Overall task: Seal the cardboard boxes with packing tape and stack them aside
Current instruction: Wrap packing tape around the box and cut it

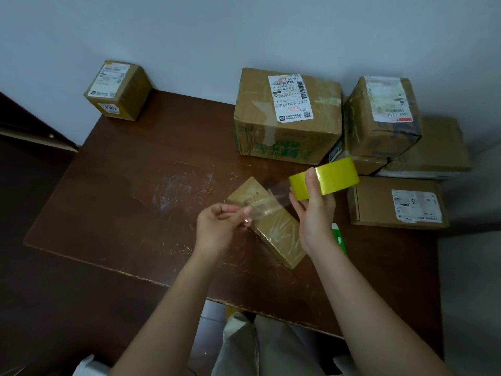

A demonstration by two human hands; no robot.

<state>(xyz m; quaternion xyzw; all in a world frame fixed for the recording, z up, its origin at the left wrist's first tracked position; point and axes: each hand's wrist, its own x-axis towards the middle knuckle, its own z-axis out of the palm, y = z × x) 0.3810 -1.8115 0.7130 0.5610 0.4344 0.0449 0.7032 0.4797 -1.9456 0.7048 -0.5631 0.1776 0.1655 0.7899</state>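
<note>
A small flat cardboard box [273, 230] lies on the dark brown table [135, 185] just in front of me, partly covered with clear tape. My right hand [314, 210] grips a yellow-green roll of packing tape [333, 177] above the box's right end. My left hand [222, 223] pinches the free end of the clear tape strip [271, 202], which stretches from the roll across the box.
A large labelled box [287, 118] stands at the back. Several more boxes [385, 118] crowd the right side, one flat box [395, 202] nearest. A lone small box [119, 90] sits at the far left corner. A green object [339, 240] lies beside my right wrist.
</note>
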